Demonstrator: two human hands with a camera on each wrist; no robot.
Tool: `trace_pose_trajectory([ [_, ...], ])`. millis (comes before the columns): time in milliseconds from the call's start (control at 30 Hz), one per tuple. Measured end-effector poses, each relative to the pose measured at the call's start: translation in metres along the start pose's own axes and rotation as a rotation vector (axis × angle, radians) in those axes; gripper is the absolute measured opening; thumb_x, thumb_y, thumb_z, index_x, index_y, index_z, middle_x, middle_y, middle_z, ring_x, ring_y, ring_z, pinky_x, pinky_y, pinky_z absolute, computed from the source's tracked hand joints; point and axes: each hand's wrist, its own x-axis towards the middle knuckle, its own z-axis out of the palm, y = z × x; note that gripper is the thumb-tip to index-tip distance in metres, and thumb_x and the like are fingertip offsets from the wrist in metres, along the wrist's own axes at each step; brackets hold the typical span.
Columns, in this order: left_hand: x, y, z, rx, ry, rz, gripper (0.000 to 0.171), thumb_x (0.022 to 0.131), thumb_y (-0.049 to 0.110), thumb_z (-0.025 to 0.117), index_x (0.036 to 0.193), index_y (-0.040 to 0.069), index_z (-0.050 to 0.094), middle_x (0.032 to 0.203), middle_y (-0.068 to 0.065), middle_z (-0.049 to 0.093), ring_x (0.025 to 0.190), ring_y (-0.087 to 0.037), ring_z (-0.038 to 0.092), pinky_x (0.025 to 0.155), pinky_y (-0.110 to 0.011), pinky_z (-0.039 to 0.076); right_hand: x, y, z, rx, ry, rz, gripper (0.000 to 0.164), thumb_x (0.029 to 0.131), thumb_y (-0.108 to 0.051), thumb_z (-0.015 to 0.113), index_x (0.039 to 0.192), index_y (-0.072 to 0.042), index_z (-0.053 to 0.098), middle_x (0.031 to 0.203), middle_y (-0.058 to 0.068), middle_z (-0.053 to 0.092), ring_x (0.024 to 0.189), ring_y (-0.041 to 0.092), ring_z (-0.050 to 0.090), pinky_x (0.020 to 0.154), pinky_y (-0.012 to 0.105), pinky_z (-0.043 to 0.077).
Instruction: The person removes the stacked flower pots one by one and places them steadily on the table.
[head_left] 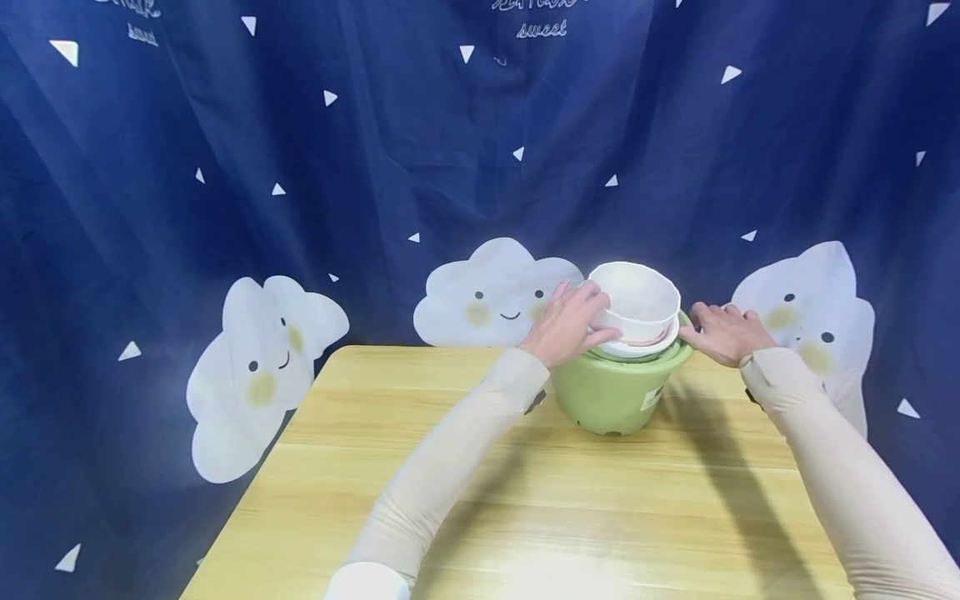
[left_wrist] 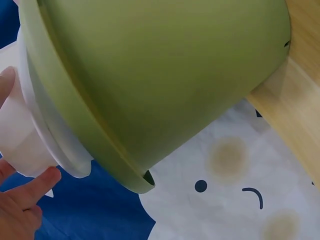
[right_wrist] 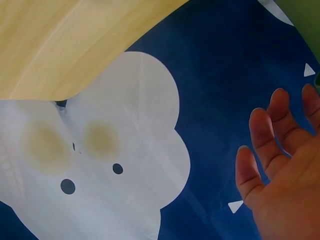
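1. Left hand (head_left: 566,323): pinching the white pot (head_left: 636,298), thumb on near side, fingers at rim; pot could slip or tilt if the grip stays one-sided
2. Under that hand: lower white rim (head_left: 624,351) nested in green pot (head_left: 609,392); if wedged, could lift along with the white pot, then drop
3. Green pot, just left of right hand (head_left: 727,332), stands on table (head_left: 330,450); could slide or tip if the pull goes sideways and unbraced
4. Right hand: fingers spread, loosely bent, by the green rim; contact unclear, so bracing may fail
5. Writing, far up-left of left hand: curtain print (head_left: 142,33), illegible
6. Straight above left hand: "sweet" (head_left: 542,31)
7. Left-below right hand: pale label (head_left: 652,398) on green pot, too small; no brand readable
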Motion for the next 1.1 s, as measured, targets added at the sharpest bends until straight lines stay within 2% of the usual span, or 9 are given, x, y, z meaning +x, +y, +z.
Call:
trace_pose_trajectory([
  [333,0.000,-0.001,-0.007,-0.024,0.051,0.000,0.044,0.098,0.052,0.064,0.121,0.014,0.064,0.125,-0.002,0.059,0.116,-0.019,0.063,0.129,-0.055,0.026,-0.002,-0.002,0.002,0.012,0.006,0.014,0.052,0.100,-0.057,0.040,0.112,-0.009,0.056,0.111,0.018,0.066,0.107,0.043,0.057,0.076,0.051,0.037],
  [533,0.002,-0.001,-0.014,-0.004,0.131,0.013,0.042,0.097,0.053,0.065,0.114,0.015,0.066,0.117,-0.002,0.060,0.107,-0.018,0.064,0.123,-0.047,0.035,-0.002,-0.002,0.001,0.003,-0.003,0.001,0.054,0.101,-0.057,0.038,0.115,-0.008,0.056,0.112,0.019,0.066,0.109,0.044,0.057,0.076,0.052,0.038],
  [733,0.003,-0.001,-0.020,-0.010,0.174,0.022,0.043,0.096,0.053,0.067,0.113,0.014,0.067,0.116,-0.002,0.060,0.101,-0.020,0.064,0.112,-0.041,0.039,-0.002,-0.002,0.000,0.000,-0.010,0.002,0.053,0.102,-0.057,0.037,0.112,-0.008,0.056,0.109,0.018,0.066,0.107,0.043,0.057,0.075,0.052,0.038],
  [1100,0.002,-0.001,-0.029,-0.013,0.226,0.001,0.044,0.094,0.053,0.069,0.112,0.013,0.068,0.116,-0.004,0.061,0.108,-0.024,0.066,0.124,-0.051,0.035,-0.001,-0.001,0.001,0.009,0.000,0.007,0.051,0.102,-0.056,0.037,0.107,-0.009,0.056,0.106,0.017,0.066,0.104,0.043,0.057,0.073,0.050,0.037],
])
